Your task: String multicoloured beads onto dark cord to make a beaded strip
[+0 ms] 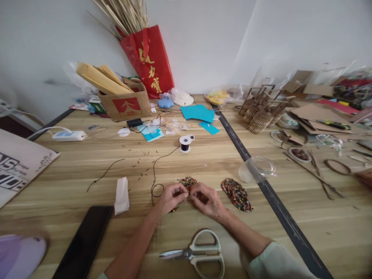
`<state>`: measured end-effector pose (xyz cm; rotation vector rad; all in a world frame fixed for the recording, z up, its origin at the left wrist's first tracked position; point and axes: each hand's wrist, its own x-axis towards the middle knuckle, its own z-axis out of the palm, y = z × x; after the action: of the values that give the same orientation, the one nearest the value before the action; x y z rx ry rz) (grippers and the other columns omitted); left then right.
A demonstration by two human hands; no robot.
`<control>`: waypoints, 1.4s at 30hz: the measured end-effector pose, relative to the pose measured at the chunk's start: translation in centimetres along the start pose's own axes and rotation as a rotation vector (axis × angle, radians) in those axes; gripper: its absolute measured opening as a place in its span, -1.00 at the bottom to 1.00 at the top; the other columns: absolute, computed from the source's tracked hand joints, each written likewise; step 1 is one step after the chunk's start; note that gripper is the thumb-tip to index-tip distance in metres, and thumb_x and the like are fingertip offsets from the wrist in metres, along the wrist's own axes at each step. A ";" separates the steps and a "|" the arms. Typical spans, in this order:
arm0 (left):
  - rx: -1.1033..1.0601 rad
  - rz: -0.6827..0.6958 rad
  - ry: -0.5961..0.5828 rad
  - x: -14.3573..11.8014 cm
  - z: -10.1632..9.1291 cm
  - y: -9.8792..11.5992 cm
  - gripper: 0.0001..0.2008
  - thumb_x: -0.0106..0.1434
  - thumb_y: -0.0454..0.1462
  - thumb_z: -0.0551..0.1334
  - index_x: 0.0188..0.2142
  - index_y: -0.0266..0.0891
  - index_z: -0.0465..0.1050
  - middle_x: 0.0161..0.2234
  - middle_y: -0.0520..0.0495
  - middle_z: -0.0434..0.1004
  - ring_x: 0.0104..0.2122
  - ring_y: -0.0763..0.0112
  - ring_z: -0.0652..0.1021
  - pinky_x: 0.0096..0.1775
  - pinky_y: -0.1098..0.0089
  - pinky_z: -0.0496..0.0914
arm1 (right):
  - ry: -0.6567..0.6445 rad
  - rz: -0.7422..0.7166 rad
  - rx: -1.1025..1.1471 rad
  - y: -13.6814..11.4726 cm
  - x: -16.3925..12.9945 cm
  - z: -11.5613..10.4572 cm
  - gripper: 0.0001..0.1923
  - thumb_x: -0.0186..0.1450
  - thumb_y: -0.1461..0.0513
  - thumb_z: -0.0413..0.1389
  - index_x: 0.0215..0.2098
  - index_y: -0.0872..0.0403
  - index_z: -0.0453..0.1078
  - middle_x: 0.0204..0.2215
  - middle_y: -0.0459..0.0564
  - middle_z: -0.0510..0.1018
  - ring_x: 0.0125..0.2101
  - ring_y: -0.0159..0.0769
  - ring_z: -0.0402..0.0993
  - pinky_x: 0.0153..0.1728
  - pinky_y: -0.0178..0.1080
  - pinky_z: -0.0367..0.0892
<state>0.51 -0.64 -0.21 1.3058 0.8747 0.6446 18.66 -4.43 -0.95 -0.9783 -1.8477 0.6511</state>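
My left hand [174,197] and my right hand [207,198] meet fingertip to fingertip in front of a small heap of multicoloured beads [188,182]. Both are closed in a pinch. Thin black cord [154,174] runs from a white spool [185,144], loops beside my left hand and passes into it. A few beads show just under that hand. What my right fingertips pinch is too small to make out. To the right lies a coiled bundle of strung beads [236,195]. Scissors with pale handles [206,248] rest below my hands, blades pointing left.
A black phone [84,242] and folded white paper [121,195] lie left. A clear plastic tub [255,169] straddles the dark table strip [279,205]. Small woven baskets [260,116] and cardboard sheets [322,116] occupy the right. A cardboard box [124,106] and red bag [151,62] stand behind.
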 end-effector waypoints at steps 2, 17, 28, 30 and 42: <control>0.027 0.009 0.001 0.0 0.0 0.0 -0.69 0.05 -0.08 0.32 -0.49 -0.29 0.36 -0.59 0.07 0.34 -0.55 0.54 0.35 -0.46 0.50 0.25 | -0.001 -0.010 0.006 0.1 0.0 0.0 -0.94 0.30 0.29 0.05 -0.32 0.08 0.36 -0.45 -0.03 0.48 -0.46 -0.38 0.38 -0.45 -0.37 0.30; 0.076 0.026 -0.004 -0.1 0.0 0.1 -0.72 0.08 -0.10 0.31 -0.48 -0.28 0.37 -0.57 0.06 0.34 -0.52 0.52 0.34 -0.45 0.50 0.23 | -0.022 0.020 0.021 0.0 0.0 -0.2 -0.89 0.34 0.24 0.04 -0.31 0.08 0.37 -0.47 -0.03 0.47 -0.49 -0.38 0.36 -0.49 -0.37 0.27; 0.111 0.036 -0.003 -0.2 0.0 0.1 -0.72 0.09 -0.10 0.30 -0.48 -0.28 0.37 -0.58 0.06 0.33 -0.53 0.52 0.34 -0.46 0.50 0.22 | -0.028 0.009 0.035 0.0 -0.1 -0.2 -0.90 0.34 0.25 0.04 -0.29 0.09 0.38 -0.44 -0.01 0.48 -0.45 -0.36 0.38 -0.46 -0.35 0.28; 0.115 0.034 -0.001 -0.2 0.0 0.2 -0.72 0.09 -0.09 0.30 -0.48 -0.28 0.37 -0.58 0.06 0.33 -0.54 0.52 0.34 -0.47 0.51 0.22 | -0.030 0.011 0.036 0.1 -0.1 -0.2 -0.90 0.34 0.25 0.04 -0.29 0.09 0.38 -0.44 -0.01 0.48 -0.45 -0.36 0.38 -0.46 -0.35 0.28; 0.138 0.046 -0.001 -0.3 0.0 0.1 -0.72 0.09 -0.10 0.30 -0.48 -0.28 0.38 -0.57 0.05 0.34 -0.52 0.51 0.35 -0.45 0.50 0.23 | -0.048 0.007 0.025 0.0 -0.1 -0.2 -0.92 0.33 0.26 0.05 -0.30 0.07 0.36 -0.45 -0.03 0.48 -0.50 -0.38 0.34 -0.50 -0.36 0.24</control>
<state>0.40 -0.86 -0.09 1.4534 0.9031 0.6289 18.88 -4.46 -0.88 -0.9610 -1.8743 0.7065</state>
